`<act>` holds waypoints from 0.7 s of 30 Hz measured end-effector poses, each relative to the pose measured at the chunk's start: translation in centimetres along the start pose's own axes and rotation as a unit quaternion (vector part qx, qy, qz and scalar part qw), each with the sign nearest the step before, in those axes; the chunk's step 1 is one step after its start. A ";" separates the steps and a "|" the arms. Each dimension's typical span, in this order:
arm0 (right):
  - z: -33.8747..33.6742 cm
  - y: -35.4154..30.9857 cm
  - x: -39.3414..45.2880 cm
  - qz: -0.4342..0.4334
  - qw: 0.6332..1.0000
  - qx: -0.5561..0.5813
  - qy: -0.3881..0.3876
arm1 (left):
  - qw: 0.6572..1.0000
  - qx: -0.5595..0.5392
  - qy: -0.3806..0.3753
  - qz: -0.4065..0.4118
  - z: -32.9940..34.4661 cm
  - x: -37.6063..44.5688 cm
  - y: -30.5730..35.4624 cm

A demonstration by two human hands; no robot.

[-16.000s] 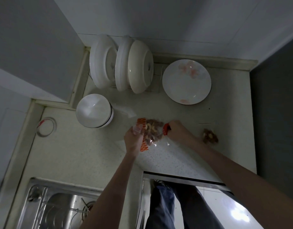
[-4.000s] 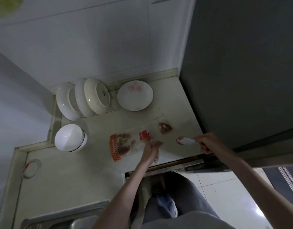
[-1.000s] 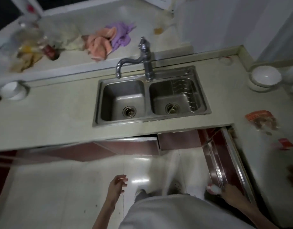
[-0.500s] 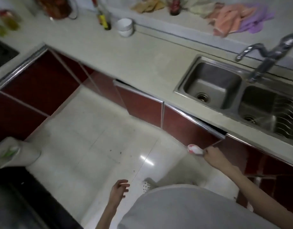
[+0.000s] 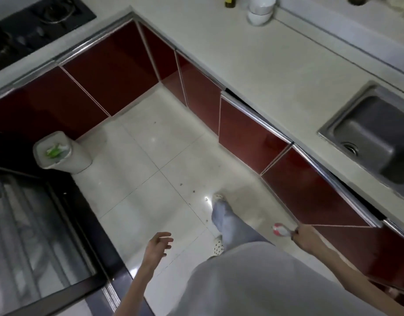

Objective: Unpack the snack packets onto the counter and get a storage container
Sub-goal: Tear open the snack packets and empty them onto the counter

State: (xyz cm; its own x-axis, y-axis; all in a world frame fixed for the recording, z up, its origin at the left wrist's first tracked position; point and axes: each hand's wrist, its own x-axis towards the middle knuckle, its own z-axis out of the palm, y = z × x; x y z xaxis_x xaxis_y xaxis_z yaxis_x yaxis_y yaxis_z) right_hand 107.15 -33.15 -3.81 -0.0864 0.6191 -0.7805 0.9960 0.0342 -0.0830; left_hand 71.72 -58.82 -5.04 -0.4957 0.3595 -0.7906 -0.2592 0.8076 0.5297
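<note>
My right hand [image 5: 304, 235] grips a small crumpled white and red wrapper [image 5: 280, 229] and hangs in front of the red cabinet doors [image 5: 310, 192]. My left hand [image 5: 157, 246] hovers over the floor, fingers loosely spread, holding nothing. The snack packets and the counter where they lie are out of view. No storage container shows that I can tell.
A pale L-shaped counter [image 5: 253, 60] runs along the top and right, with a steel sink [image 5: 372, 135] at the right and stacked white bowls [image 5: 260, 10] at the back. A gas hob [image 5: 32, 26] sits top left. A white bin [image 5: 59, 153] stands on the tiled floor beside a dark glass-fronted unit [image 5: 36, 236].
The view has swung left from the sink toward the hob corner and the bin. My right hand still grips the wrapper. My left hand stays empty over the floor.
</note>
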 end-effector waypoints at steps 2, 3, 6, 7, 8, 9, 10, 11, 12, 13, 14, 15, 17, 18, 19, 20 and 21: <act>0.3 -1.3 1.2 0.013 1.000 -0.006 -0.017 | 1.000 0.000 0.005 0.016 -1.4 1.8 2.1; 0.3 -2.2 2.0 0.017 1.000 -0.003 -0.024 | 1.000 0.002 0.007 0.025 -2.2 2.9 3.4; -0.9 -5.7 4.9 0.022 0.999 0.012 -0.031 | 0.999 0.011 0.008 0.045 -4.5 6.4 8.0; -1.6 -7.1 5.9 0.021 0.999 0.014 -0.033 | 0.999 0.013 0.010 0.046 -5.2 7.3 9.7; -2.4 -8.8 6.7 0.019 0.999 0.016 -0.036 | 0.999 0.014 0.012 0.047 -5.9 8.2 11.3; -3.3 -10.5 7.5 0.016 0.999 0.019 -0.039 | 0.999 0.016 0.013 0.049 -6.7 9.0 12.9; -4.4 -12.5 8.3 0.011 0.999 0.023 -0.042 | 0.998 0.021 0.015 0.051 -7.4 9.8 14.5; -5.6 -14.5 9.2 0.003 0.999 0.026 -0.042 | 0.998 0.024 0.018 0.052 -8.2 10.7 15.9; -6.8 -16.6 10.1 -0.008 0.999 0.026 -0.037 | 0.998 0.026 0.022 0.053 -8.9 11.6 17.2; -8.0 -18.7 11.0 -0.022 0.999 0.026 -0.029 | 0.998 0.026 0.025 0.055 -9.5 12.4 18.3; -9.4 -20.8 11.9 -0.039 0.999 0.026 -0.023 | 0.998 0.023 0.027 0.059 -10.2 13.3 19.3; -10.8 -22.9 12.8 -0.056 0.998 0.028 -0.017 | 0.998 0.017 0.029 0.061 -10.7 14.1 20.1; -13.7 -26.6 14.1 -0.083 0.996 0.040 0.005 | 0.998 0.004 0.032 0.048 -11.8 15.4 21.2; -15.2 -28.4 14.5 -0.091 0.994 0.049 0.019 | 0.999 -0.002 0.034 0.039 -12.2 16.0 21.6; -16.6 -30.0 14.9 -0.099 0.993 0.057 0.029 | 0.999 -0.009 0.035 0.033 -12.6 16.6 21.9; -17.8 -31.4 15.3 -0.106 0.992 0.063 0.035 | 0.999 -0.015 0.033 0.027 -13.0 17.3 22.1; -18.9 -32.6 15.8 -0.112 0.991 0.066 0.041 | 0.999 -0.020 0.030 0.020 -13.4 18.1 22.4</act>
State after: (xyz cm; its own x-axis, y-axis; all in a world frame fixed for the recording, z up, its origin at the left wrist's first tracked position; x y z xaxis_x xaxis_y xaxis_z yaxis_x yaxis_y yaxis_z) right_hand 73.83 -9.69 -1.70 -0.2963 0.6690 -0.6816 0.9400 0.0779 -0.3322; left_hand 45.79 -40.50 -3.36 -0.5543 0.3615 -0.7497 -0.2708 0.7735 0.5731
